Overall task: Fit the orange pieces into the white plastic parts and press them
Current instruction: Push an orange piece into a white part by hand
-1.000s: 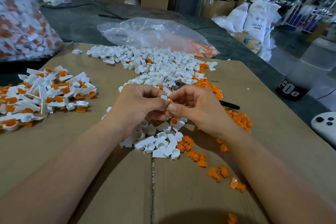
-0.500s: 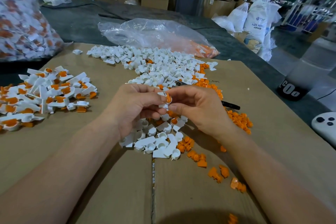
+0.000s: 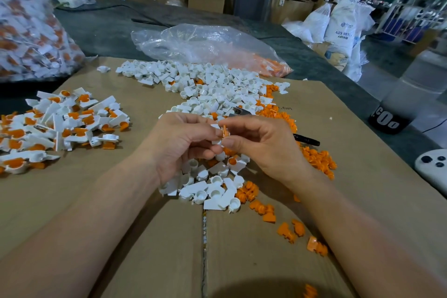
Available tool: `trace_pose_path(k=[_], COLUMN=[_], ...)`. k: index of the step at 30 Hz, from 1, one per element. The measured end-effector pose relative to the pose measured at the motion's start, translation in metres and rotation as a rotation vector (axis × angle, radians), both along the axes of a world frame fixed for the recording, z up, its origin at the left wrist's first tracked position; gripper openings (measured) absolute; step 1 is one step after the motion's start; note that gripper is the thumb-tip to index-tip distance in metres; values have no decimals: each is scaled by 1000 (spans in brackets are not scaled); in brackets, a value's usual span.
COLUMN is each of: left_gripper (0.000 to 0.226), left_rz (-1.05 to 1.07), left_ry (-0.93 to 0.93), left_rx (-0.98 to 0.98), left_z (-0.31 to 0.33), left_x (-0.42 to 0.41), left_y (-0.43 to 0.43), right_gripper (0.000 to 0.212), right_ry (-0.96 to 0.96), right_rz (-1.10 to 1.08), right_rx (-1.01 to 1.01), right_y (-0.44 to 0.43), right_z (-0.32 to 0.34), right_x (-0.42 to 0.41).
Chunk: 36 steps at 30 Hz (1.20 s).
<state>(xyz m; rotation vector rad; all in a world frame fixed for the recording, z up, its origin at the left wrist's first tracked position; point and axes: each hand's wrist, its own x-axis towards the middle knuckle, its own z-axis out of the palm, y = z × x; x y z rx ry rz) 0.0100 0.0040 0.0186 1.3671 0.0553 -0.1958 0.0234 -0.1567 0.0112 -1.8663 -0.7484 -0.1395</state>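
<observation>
Orange and small, one orange piece [image 3: 225,131] stands pinched at the middle of the view, where both hands meet above the cardboard sheet [image 3: 154,237] that covers the worktop [image 3: 101,29]. It sits against a white plastic part [image 3: 216,126], most of which is hidden by the fingers. The left hand [image 3: 179,145] has its fingers clamped on that white part; the right hand [image 3: 261,145] has thumb and forefinger closed together on the orange piece, touching the left hand's fingertips.

Just beneath the hands lies a small cluster of loose white parts [image 3: 208,189], one of them with orange already in it. To the right of the hands and trailing toward the near edge of the sheet are scattered loose orange pieces [image 3: 314,159]. A dark pen-like tool [image 3: 306,140] shows just behind the right hand.

Beyond the hands spreads a broad heap of white parts [image 3: 205,87], and behind that a crumpled clear plastic bag [image 3: 205,43] with orange pieces in its right end. Well to the left of the hands sits a pile of assembled white-and-orange parts [image 3: 60,123], and farther left and back a large filled bag [image 3: 31,26] of the same colours.
</observation>
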Motion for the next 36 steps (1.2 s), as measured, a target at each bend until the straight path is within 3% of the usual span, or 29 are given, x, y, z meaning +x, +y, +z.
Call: trace_pose_path(k=[13,18,24,27,31,36], left_gripper=[5,24,19,9,10,17], left_rz=[8,-11,-14,7,41,28], left_ry=[20,19,7,-7,-64,-138], left_rx=[1,-22,-12,12,50,110], left_z=[-2,-1,-2,-2,-4,-4], left_x=[0,-1,-1,-1,0,-1], left_y=[-2,-1,-1,-1,-1,-3], right_gripper=[36,34,36,34,24,23], right_ry=[-105,-135,-155,-61,136,219], right_rz=[-59,-72,-66,-59,-21,17], right_rx=[-24,-34,-49,-12,47,94], right_y=[-1,-2,-1,1,0,-1], right_z=[-1,0,0,1,4,6], right_x=[1,0,-1,-1,0,0])
